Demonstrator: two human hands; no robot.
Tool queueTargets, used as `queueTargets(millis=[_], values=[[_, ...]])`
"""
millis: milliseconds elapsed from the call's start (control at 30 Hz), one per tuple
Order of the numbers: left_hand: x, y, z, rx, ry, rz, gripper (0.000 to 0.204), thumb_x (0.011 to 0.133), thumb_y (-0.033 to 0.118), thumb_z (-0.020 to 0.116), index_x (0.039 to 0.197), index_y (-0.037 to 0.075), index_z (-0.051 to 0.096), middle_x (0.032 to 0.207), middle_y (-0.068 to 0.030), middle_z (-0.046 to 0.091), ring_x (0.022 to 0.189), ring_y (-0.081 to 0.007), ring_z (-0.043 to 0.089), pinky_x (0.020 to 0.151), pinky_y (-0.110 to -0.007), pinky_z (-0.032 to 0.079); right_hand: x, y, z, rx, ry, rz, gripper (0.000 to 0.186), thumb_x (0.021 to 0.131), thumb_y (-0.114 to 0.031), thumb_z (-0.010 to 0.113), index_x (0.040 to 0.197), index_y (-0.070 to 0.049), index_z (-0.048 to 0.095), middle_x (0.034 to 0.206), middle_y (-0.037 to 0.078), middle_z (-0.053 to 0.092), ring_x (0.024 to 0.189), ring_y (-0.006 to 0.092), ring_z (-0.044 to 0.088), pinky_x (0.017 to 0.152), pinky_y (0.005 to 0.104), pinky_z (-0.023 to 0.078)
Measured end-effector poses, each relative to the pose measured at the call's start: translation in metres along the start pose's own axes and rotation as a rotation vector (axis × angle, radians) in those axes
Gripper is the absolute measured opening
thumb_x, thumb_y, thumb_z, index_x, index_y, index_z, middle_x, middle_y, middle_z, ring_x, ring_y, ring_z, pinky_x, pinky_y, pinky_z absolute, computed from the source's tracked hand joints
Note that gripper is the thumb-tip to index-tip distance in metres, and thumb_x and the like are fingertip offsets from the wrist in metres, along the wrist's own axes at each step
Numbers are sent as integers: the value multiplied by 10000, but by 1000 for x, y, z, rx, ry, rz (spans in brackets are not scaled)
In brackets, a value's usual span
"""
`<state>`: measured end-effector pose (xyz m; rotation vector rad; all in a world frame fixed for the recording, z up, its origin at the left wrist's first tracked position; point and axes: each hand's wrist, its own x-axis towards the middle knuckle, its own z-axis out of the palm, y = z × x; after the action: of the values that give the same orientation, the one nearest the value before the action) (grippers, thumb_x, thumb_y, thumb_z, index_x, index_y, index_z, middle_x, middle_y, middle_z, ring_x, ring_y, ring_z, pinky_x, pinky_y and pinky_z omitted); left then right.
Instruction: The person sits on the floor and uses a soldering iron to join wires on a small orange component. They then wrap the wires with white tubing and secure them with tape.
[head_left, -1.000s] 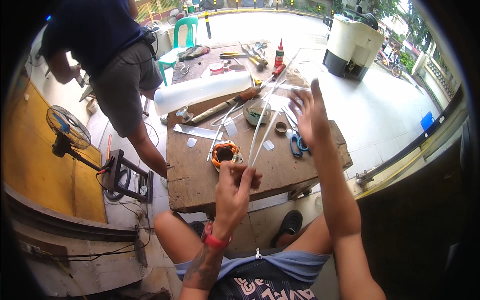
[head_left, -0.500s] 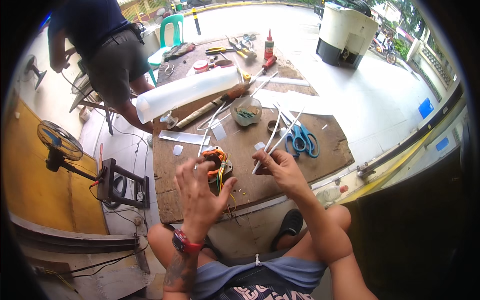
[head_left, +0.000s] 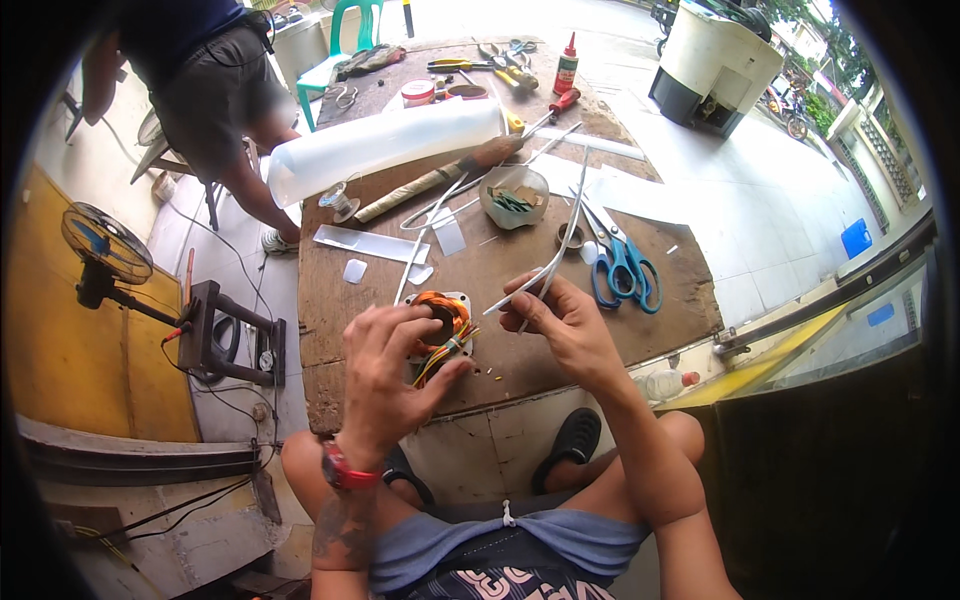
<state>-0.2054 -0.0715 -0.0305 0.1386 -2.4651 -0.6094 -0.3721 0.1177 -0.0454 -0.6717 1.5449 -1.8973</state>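
Observation:
My left hand (head_left: 390, 365) is curled over a motor stator (head_left: 443, 314) with orange windings and a bundle of coloured leads (head_left: 447, 351), fingers around its side, lying on the worn wooden table (head_left: 510, 375). My right hand (head_left: 560, 330) pinches thin white sleeving strips (head_left: 548, 275) just right of the stator. Beyond it lie blue-handled scissors (head_left: 625, 275), a brown tape roll (head_left: 570, 235) and a translucent bowl of small green pieces (head_left: 515, 195). White offcuts (head_left: 372, 243) lie to the left.
A translucent roll (head_left: 380, 155), paper-wrapped stick (head_left: 415, 195), pliers, screwdriver (head_left: 563, 102) and glue bottle (head_left: 565, 72) cover the far table. A co-worker (head_left: 215, 90) stands left, near a fan (head_left: 105, 255). A plastic bottle (head_left: 662, 384) stands below the table's right edge.
My left hand has left the strips and moved down-left onto the stator. My right hand, open and raised earlier, came down and took hold of the strips.

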Motion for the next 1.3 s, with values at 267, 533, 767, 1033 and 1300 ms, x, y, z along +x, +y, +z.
queueTargets(millis=[267, 533, 767, 1033, 1300], values=[[-5, 8, 26, -100, 144, -63, 206, 869, 153, 855, 1052, 112, 770, 993, -7, 762, 975, -238, 693, 1086, -490, 469, 6, 6, 7, -95, -9, -21, 303, 1085, -251, 671, 1249, 3, 657, 1045, 63, 748, 961, 134, 723, 868, 290, 567], [-5, 7, 25, -209, 106, -87, 156, 861, 113, 846, 1001, 103, 777, 981, -34, 781, 958, -258, 697, 1092, -530, 488, 5, 5, 10, -79, 2, 0, 285, 1093, -237, 654, 1208, 23, 663, 1040, 60, 735, 967, 127, 704, 885, 303, 572], [-5, 9, 23, -220, 99, -89, 145, 860, 100, 842, 993, 107, 782, 980, -44, 783, 962, -263, 697, 1101, -525, 486, 5, 3, 10, -127, -14, 5, 272, 1091, -224, 654, 1193, 27, 669, 1044, 70, 739, 958, 124, 702, 875, 302, 573], [-6, 7, 23, -224, 91, -83, 155, 861, 101, 843, 999, 104, 772, 991, -53, 787, 973, -266, 697, 1111, -534, 480, 10, 2, 17, -176, 12, 3, 272, 1073, -230, 682, 1131, 36, 686, 997, 80, 756, 921, 123, 707, 835, 285, 569], [-6, 6, 24, -233, 80, -75, 161, 855, 90, 846, 997, 101, 770, 996, -58, 787, 987, -265, 701, 1128, -557, 473, 19, -5, 12, -241, -79, 42, 287, 1083, -248, 660, 1163, 28, 670, 1017, 84, 751, 932, 138, 720, 887, 315, 582]])
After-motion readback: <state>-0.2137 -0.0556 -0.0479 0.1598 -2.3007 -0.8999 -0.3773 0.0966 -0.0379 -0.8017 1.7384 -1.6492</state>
